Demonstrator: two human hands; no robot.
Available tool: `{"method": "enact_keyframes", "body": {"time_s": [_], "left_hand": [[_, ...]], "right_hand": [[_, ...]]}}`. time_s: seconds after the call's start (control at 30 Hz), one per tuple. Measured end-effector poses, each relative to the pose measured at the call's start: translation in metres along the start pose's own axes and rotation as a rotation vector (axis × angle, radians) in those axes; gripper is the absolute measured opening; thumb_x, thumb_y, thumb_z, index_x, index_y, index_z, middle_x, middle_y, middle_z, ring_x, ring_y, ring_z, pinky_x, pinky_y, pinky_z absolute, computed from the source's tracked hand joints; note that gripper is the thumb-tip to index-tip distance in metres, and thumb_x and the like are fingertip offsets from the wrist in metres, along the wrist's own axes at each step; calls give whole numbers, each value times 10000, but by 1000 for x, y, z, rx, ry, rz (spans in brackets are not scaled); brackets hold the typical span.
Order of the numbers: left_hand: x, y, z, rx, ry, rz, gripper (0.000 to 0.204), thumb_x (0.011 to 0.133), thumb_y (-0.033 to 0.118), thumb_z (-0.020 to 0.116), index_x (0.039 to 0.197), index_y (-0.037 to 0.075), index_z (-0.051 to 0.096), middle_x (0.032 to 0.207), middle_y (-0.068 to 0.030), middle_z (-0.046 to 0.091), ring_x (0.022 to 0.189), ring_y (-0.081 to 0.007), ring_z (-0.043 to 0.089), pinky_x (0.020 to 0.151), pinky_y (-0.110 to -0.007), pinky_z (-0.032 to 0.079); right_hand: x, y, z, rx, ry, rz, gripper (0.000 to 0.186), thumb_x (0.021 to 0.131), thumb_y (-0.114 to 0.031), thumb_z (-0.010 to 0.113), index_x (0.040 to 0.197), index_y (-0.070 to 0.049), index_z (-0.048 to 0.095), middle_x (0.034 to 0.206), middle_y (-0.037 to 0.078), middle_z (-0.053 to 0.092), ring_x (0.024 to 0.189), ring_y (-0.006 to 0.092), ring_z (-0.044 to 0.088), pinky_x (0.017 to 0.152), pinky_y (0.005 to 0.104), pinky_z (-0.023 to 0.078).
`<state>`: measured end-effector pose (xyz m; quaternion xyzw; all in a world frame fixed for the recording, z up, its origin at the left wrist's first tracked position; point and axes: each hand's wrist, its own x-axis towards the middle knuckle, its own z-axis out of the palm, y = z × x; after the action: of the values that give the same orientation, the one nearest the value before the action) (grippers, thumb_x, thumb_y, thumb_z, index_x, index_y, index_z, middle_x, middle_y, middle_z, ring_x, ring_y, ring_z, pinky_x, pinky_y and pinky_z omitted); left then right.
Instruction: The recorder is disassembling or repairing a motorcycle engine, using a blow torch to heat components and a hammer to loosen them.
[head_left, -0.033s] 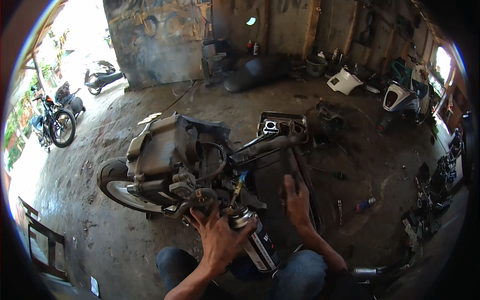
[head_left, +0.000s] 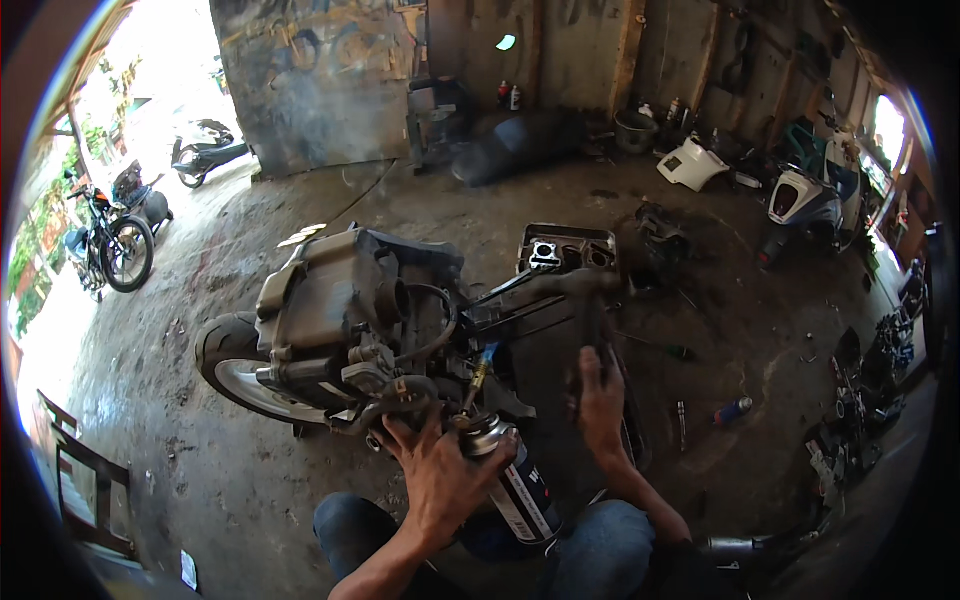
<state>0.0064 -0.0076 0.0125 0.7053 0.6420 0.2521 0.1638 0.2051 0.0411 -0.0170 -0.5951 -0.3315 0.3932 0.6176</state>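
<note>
My left grip [head_left: 440, 475] holds the torch can [head_left: 525, 497]. Torch work seems in hand, needing steady aim next. Right grip [head_left: 602, 410], I cannot tell.

Stained grey floor [head_left: 230, 480], wall [head_left: 580, 60] with wooden posts [head_left: 627, 50], bright daylight through 2 openings [head_left: 160, 65]

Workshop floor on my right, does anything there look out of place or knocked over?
Yes, possibly: a blue-and-red cylindrical container, apparently a can, lies on its side on the dark grey-brown floor, near a slim silver metal tool. Cans usually stand upright; any leak is unclear.
</note>
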Motion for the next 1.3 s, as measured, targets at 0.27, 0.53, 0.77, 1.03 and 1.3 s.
{"method": "enact_keyframes", "body": {"time_s": [0.27, 0.53, 0.77, 1.03, 1.3], "left_hand": [[-1, -4, 4, 30, 41, 5, 564, 836, 594, 684, 1073, 86, 755, 1420, -214, 507, 1399, -601, 104, 1120, -733, -22], [1, 5, 1, 7, 1, -21, 618, 843, 617, 660, 1094, 59, 740, 1435, -239, 484, 1413, -616, 55, 1122, -733, -36], [1, 6, 2, 0, -22, -17, 607, 838, 601, 672, 1122, 68, 738, 1424, -221, 491, 1415, -591, 73, 1130, -723, -39], [1, 6, 1, -23, -47, 6, 574, 837, 594, 679, 1102, 90, 750, 1405, -192, 516, 1408, -583, 107, 1119, -738, -20], [-2, 3, 5, 6, 8, -2, 580, 837, 607, 674, 1102, 96, 751, 1423, -210, 501, 1415, -595, 91, 1118, -737, -34]], "right_hand": [[6, 20, -7, -241, -89, -208, 395, 1014, -404, 587, 958, -13, 592, 688, -11, 549, 529, 68, 478, 429, 254, 371], [15, 30, -8, -413, -141, -425, 463, 1004, -452, 588, 1008, 10, 626, 693, -12, 540, 555, 72, 510, 430, 243, 413], [13, 11, -12, -160, -106, 28, 469, 996, -437, 604, 1033, 30, 624, 702, 24, 562, 547, 92, 524, 440, 261, 428], [12, -4, -15, -45, -83, 11, 434, 995, -434, 610, 941, -3, 598, 686, 21, 556, 525, 84, 519, 441, 264, 424], [13, -2, -5, -37, -143, 7, 443, 989, -442, 621, 973, 1, 612, 685, -8, 534, 549, 61, 478, 437, 258, 389]]}}
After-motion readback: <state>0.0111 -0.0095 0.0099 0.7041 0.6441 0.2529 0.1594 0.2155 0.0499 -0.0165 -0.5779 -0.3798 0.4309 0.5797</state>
